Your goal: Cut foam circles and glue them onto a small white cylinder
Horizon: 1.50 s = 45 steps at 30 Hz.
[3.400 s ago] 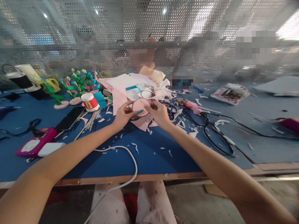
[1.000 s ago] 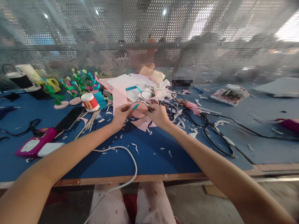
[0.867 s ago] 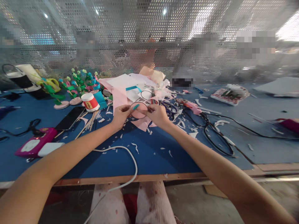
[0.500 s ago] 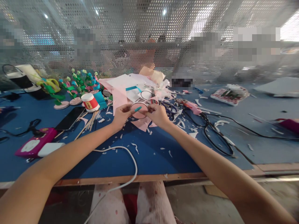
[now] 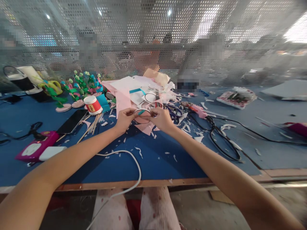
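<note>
Both hands meet over the middle of the blue table around a round pink disc (image 5: 142,120) with a dark rim. My left hand (image 5: 125,119) pinches its left edge between thumb and fingers. On the opposite edge, my right hand (image 5: 163,118) grips it the same way. A small teal sliver (image 5: 141,112) shows at my left thumb tip; what it is I cannot tell. The disc is tilted, its far edge raised, and the fingers hide part of it. Just below lies a pink paper scrap (image 5: 145,128) on the table.
Behind my hands is a pile of pink and white paper (image 5: 129,83). On the left are a red paper cup (image 5: 93,105), wooden sticks (image 5: 91,126), a black phone (image 5: 72,122), a purple power strip (image 5: 35,147) and paper plants (image 5: 81,84). A pink glue gun (image 5: 198,111) lies right, with its black cord.
The pink disc has tipped, so its face looks narrower than before. My fingers have shifted slightly along its rim; both arms stay nearly where they were.
</note>
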Each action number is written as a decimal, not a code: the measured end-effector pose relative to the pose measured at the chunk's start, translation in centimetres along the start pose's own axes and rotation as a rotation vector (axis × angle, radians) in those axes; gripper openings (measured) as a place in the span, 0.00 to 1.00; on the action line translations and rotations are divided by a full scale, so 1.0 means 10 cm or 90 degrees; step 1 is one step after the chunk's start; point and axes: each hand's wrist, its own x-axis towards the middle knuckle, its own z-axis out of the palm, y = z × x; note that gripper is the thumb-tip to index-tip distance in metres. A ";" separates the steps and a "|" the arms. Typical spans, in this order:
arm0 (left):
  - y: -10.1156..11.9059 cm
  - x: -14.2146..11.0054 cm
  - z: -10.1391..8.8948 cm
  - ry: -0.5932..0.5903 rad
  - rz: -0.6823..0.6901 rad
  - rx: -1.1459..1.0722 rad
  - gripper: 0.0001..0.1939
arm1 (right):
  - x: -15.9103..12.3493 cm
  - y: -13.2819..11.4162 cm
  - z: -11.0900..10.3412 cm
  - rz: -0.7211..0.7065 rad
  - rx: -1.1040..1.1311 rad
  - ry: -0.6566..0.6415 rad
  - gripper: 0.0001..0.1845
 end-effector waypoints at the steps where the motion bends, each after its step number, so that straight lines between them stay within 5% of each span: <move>1: 0.00 0.00 0.00 0.000 -0.001 -0.002 0.19 | 0.00 0.00 0.00 -0.001 0.001 0.003 0.25; 6: 0.00 -0.01 0.00 -0.007 0.009 -0.007 0.19 | 0.00 -0.02 -0.01 0.011 0.007 0.020 0.26; 14: 0.00 0.00 0.00 -0.009 -0.037 -0.051 0.35 | -0.02 -0.02 -0.01 0.074 0.032 0.037 0.29; 21: -0.01 0.00 0.00 -0.021 -0.029 -0.025 0.22 | -0.02 0.02 0.02 0.082 0.053 0.035 0.27; 45: -0.04 0.00 0.00 -0.057 -0.074 0.003 0.22 | -0.04 0.01 0.05 0.148 0.165 0.056 0.25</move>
